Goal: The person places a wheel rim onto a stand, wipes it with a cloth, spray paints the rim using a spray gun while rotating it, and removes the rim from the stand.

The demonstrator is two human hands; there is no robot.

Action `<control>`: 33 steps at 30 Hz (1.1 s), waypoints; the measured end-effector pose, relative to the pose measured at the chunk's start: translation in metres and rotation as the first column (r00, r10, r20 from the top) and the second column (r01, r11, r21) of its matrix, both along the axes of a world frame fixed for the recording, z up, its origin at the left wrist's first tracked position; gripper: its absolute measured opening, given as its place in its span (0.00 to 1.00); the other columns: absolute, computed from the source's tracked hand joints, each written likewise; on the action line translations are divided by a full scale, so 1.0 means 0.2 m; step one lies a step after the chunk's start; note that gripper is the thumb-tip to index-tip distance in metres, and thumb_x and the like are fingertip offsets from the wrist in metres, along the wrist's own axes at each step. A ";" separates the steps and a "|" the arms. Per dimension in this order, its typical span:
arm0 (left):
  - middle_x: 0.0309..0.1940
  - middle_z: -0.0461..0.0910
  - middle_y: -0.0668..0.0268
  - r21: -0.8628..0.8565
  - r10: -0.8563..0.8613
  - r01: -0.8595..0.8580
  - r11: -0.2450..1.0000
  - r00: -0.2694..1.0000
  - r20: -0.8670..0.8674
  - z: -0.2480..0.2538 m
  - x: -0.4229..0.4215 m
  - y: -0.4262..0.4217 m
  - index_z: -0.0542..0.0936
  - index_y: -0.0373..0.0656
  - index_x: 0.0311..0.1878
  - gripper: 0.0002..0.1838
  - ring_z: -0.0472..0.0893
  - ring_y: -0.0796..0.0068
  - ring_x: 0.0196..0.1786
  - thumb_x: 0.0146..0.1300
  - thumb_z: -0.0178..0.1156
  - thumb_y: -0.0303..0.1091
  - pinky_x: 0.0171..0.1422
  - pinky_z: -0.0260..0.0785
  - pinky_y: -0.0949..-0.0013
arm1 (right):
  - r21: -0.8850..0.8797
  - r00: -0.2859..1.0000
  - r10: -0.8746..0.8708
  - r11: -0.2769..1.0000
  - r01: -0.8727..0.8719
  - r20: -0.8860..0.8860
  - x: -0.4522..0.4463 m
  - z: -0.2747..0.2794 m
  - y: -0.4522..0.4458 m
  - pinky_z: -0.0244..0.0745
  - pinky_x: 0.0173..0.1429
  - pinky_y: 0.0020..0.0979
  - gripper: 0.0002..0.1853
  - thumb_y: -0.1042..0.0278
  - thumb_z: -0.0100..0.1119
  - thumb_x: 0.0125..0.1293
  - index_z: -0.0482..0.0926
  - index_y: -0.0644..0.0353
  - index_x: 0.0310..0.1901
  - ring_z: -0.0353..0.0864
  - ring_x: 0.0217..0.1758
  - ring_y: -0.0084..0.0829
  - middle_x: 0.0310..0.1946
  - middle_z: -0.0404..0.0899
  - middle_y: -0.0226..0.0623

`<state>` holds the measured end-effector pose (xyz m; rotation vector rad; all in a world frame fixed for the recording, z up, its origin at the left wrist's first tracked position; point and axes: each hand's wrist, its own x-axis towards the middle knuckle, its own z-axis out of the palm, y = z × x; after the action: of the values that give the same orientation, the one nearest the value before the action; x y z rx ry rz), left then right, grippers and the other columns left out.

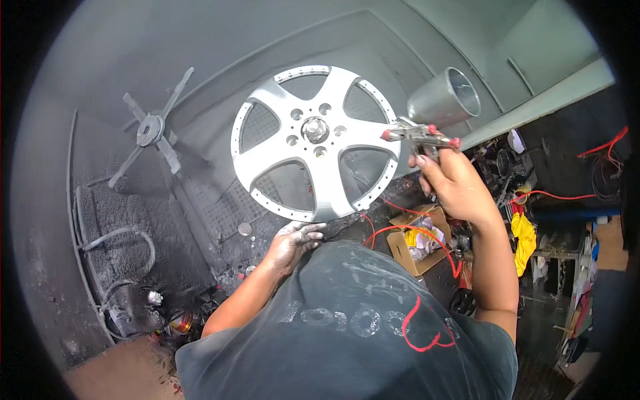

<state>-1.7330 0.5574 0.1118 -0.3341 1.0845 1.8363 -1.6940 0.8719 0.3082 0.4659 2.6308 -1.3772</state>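
Note:
My right hand [457, 183] is wrapped round a spray gun [423, 137] with red-tipped knobs and a metal cup [443, 97] on it. The gun is by the right rim of a silver five-spoke wheel [327, 177], its front end pointing left over the wheel. Crumpled foil [315, 130] covers the wheel's centre. Below the wheel's lower edge, my left hand [297, 243], dusted with silver paint, has its fingers stretched out to the right and holds nothing visible. Its fingertips are close to the rim; whether they touch it I cannot tell.
A four-armed metal stand [151, 131] is at the left. A red hose [400, 227] runs past an open cardboard box [403, 257] with crumpled paper. At the right are a yellow cloth [524, 243] and cluttered shelving. A grey hose [143, 233] curves at the lower left.

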 end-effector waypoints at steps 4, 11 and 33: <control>0.54 0.79 0.54 -0.050 -0.029 0.026 0.998 0.997 -0.069 -0.03 -0.03 -0.06 0.71 0.30 0.63 0.25 0.80 0.71 0.49 0.59 0.47 0.18 0.55 0.74 0.67 | 0.307 0.970 0.117 0.951 -0.047 -0.214 -0.05 -0.06 -0.01 0.71 0.50 0.53 0.13 0.71 0.52 0.73 0.73 0.77 0.36 0.76 0.46 0.66 0.44 0.78 0.65; 0.46 0.81 0.59 -0.175 -0.009 -0.038 0.984 0.966 -0.257 -0.12 -0.12 -0.18 0.75 0.31 0.57 0.23 0.79 0.72 0.45 0.57 0.48 0.18 0.52 0.71 0.70 | 0.448 0.925 0.084 0.889 0.099 -0.371 -0.08 -0.15 0.10 0.70 0.41 0.47 0.12 0.68 0.52 0.74 0.73 0.72 0.38 0.75 0.34 0.54 0.30 0.75 0.54; 0.43 0.82 0.61 -0.084 0.026 -0.046 0.995 0.974 -0.226 -0.15 0.03 -0.04 0.74 0.36 0.59 0.24 0.82 0.73 0.42 0.58 0.46 0.16 0.51 0.76 0.68 | 0.261 0.968 0.043 0.965 0.024 -0.247 0.05 -0.10 0.00 0.72 0.49 0.50 0.13 0.70 0.53 0.73 0.73 0.77 0.37 0.77 0.44 0.62 0.44 0.77 0.64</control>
<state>-1.7280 0.5500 0.0822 -0.2017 1.3258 1.8945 -1.6835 0.8713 0.2891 0.3235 3.0366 -1.1562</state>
